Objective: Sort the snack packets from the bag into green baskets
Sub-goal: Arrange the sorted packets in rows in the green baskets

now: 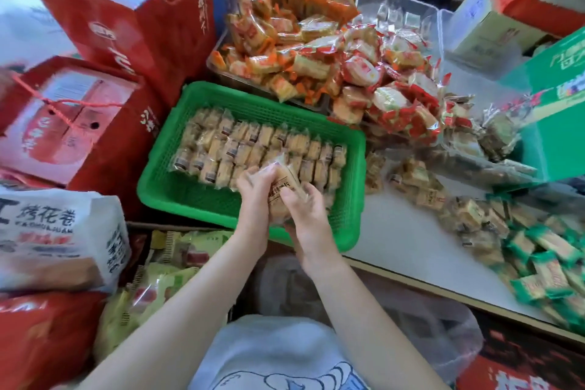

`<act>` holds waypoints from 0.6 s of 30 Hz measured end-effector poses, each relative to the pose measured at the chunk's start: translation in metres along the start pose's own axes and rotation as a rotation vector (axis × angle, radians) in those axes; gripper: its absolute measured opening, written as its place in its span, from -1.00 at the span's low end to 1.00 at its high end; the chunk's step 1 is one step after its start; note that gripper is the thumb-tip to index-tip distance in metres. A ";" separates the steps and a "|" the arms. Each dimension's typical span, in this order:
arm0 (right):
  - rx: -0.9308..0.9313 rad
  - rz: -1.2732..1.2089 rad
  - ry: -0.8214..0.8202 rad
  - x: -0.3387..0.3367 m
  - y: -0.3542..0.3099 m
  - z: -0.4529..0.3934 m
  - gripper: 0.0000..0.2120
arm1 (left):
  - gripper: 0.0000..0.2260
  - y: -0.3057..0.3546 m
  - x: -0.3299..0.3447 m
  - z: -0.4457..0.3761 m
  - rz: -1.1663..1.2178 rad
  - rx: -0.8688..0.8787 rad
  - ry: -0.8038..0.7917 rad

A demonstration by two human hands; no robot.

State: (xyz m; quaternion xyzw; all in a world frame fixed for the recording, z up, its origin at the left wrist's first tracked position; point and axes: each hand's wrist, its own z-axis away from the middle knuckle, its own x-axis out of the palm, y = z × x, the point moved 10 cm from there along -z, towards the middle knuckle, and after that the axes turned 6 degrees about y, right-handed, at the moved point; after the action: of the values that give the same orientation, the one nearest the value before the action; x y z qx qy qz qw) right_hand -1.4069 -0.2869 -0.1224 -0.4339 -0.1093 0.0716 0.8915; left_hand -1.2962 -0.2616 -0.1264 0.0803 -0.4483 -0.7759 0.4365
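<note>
White desk (402,241) with a wooden front edge. At 9 o'clock, a green basket (196,199) overhanging the desk's left end; at 12 o'clock, heaped red-wrapped packets (395,98); centre, loose tan packets (418,180); at 4 o'clock, green-wrapped packets (544,260); at 2 o'clock, a green carton (557,123).

Green basket (202,199): near rim partly hidden behind both wrists. Snack packet (283,180): lower half covered by the left hand (256,196) and right hand (305,212), print too blurred to read. Green-wrapped packets (544,266): pile cut off by the right edge.

White tabletop (402,241) amid red cartons (104,19)
</note>
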 end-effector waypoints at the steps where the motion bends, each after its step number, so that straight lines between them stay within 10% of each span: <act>1: 0.009 0.002 -0.005 0.012 0.004 -0.002 0.03 | -0.14 0.005 -0.013 -0.006 -0.063 0.006 -0.009; 6: 0.112 0.099 -0.063 0.061 0.022 -0.027 -0.11 | -0.63 0.064 -0.107 -0.020 -0.754 0.366 0.231; 11: 0.153 0.474 -0.225 0.117 0.032 -0.055 0.21 | -0.47 0.071 -0.184 -0.035 -0.660 0.468 0.383; 18: 0.238 0.792 -0.228 0.147 0.039 -0.067 0.01 | -0.56 0.046 -0.215 -0.056 -0.625 0.378 0.302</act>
State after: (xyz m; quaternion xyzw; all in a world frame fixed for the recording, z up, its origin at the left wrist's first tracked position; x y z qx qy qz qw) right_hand -1.2486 -0.2812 -0.1739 -0.3257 -0.0230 0.4682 0.8211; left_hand -1.1094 -0.1451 -0.1812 0.4049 -0.4681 -0.7547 0.2178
